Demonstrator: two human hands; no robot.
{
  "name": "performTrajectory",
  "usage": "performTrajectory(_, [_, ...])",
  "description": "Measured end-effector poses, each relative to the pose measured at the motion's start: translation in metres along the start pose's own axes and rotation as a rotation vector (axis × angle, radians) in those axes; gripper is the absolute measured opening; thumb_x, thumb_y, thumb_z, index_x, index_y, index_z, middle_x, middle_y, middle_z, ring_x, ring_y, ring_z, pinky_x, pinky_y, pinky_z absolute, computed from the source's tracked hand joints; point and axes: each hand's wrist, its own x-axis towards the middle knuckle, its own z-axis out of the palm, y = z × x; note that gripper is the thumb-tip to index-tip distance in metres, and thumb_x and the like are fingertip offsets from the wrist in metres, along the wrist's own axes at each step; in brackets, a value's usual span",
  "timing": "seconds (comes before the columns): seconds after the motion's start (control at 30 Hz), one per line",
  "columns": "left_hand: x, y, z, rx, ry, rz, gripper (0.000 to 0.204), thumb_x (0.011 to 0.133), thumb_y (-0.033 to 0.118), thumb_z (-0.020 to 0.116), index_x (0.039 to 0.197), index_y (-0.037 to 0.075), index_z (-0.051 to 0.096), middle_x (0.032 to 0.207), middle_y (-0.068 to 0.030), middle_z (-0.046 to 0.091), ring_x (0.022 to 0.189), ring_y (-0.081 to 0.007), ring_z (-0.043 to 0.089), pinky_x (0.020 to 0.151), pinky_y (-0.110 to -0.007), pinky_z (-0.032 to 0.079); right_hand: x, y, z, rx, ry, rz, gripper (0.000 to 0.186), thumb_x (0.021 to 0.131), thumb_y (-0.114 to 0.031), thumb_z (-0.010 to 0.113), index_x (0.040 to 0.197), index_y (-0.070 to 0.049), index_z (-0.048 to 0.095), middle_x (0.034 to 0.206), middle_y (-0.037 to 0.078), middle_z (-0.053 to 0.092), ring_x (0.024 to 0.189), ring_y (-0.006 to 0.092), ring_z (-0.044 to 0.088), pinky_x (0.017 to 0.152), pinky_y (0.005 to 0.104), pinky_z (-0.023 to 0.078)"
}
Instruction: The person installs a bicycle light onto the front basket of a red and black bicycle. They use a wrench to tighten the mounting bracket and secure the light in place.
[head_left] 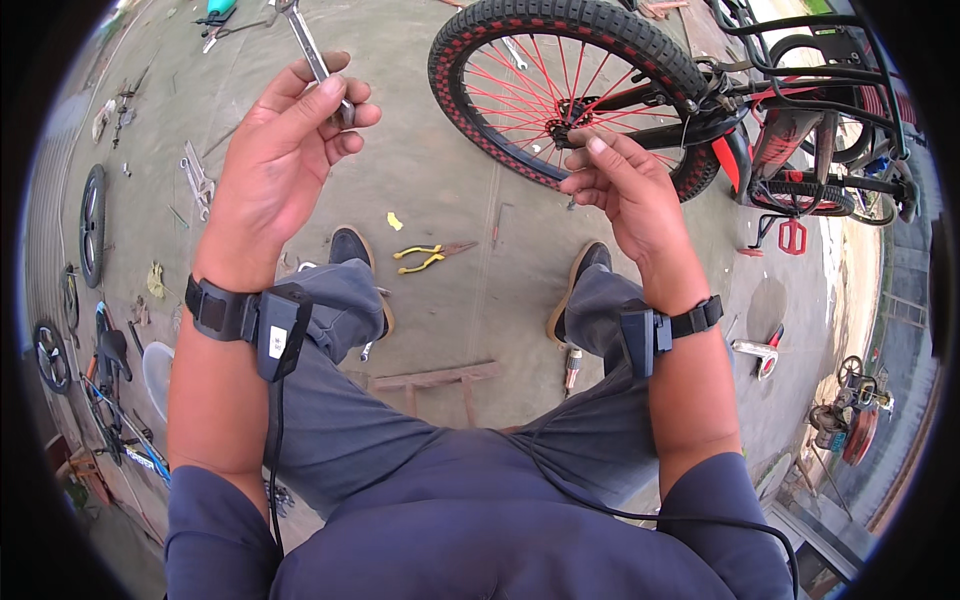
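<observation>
In my raised left hand (300, 125) is a metal wrench (306, 42), pinched between thumb and fingers and slanting up to the left. My right hand (632, 180) is held up in front of the bicycle wheel (530, 70), its thumb and fingers closed together. Whatever it pinches is too small to make out; a small dark tip shows below the fingers. The wheel has a black knobby tyre, a red-and-black rim and red spokes. Its hub (566, 122) appears just beyond my right fingertips. The bicycle's black frame (745, 95) lies to the right.
On the concrete floor lie yellow-handled pliers (434, 256), between my feet, and several wrenches (196, 180) at left. A loose wheel (92, 225) and a blue bicycle (115, 400) are farther left. A red-handled tool (765, 352) lies at right. A wooden stool (435, 377) edge shows beneath me.
</observation>
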Motion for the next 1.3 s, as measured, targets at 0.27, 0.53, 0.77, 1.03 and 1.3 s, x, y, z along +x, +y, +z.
performTrajectory(0.27, [-0.019,0.072,-0.069,-0.256,-0.019,0.239,0.025,0.106,0.03,0.061,0.114,0.006,0.064,0.103,-0.0062,0.067,0.096,-0.0193,0.067,0.084,-0.033,0.055,-0.003,0.018,0.008,-0.189,0.051,0.094,0.03,0.104,-0.024,0.061,0.125,-0.004,0.069,0.1,0.003,0.072,0.083,0.0138,0.069,0.073,0.0268,0.052])
performTrajectory(0.53, [-0.18,0.074,-0.187,-0.058,0.506,0.153,0.024,0.107,0.027,0.06,0.113,0.004,0.064,0.093,-0.0032,0.065,0.085,-0.0157,0.064,0.075,-0.029,0.055,-0.011,0.053,-0.006,-0.255,0.015,0.249,0.028,0.104,-0.022,0.063,0.124,-0.005,0.068,0.097,0.003,0.071,0.081,0.0131,0.071,0.07,0.0249,0.054])
performTrajectory(0.77, [-0.334,-0.062,-0.214,-0.018,0.948,-0.492,0.023,0.106,0.025,0.058,0.118,0.006,0.062,0.078,0.0024,0.057,0.066,-0.0104,0.056,0.06,-0.026,0.046,-0.02,0.016,0.0,-0.201,0.057,0.145,0.03,0.106,-0.024,0.06,0.127,-0.004,0.065,0.099,0.004,0.072,0.084,0.0147,0.072,0.073,0.0263,0.056])
performTrajectory(1.03, [-0.386,-0.162,-0.191,-0.173,0.818,-0.795,0.033,0.105,0.02,0.05,0.125,-0.003,0.062,0.113,-0.015,0.072,0.102,-0.031,0.071,0.089,-0.046,0.059,-0.093,-0.072,-0.054,-0.173,0.258,-0.15,0.035,0.105,-0.025,0.061,0.131,-0.002,0.065,0.099,0.005,0.072,0.085,0.0153,0.072,0.075,0.0269,0.056])
performTrajectory(1.3, [-0.333,-0.136,-0.172,-0.07,0.774,-0.755,0.034,0.105,0.022,0.049,0.125,-0.003,0.06,0.115,-0.0181,0.07,0.099,-0.0328,0.071,0.085,-0.048,0.06,-0.217,-0.056,-0.159,-0.124,0.667,-0.139,0.03,0.103,-0.025,0.064,0.125,-0.005,0.066,0.095,0.004,0.071,0.08,0.0141,0.07,0.069,0.0261,0.054])
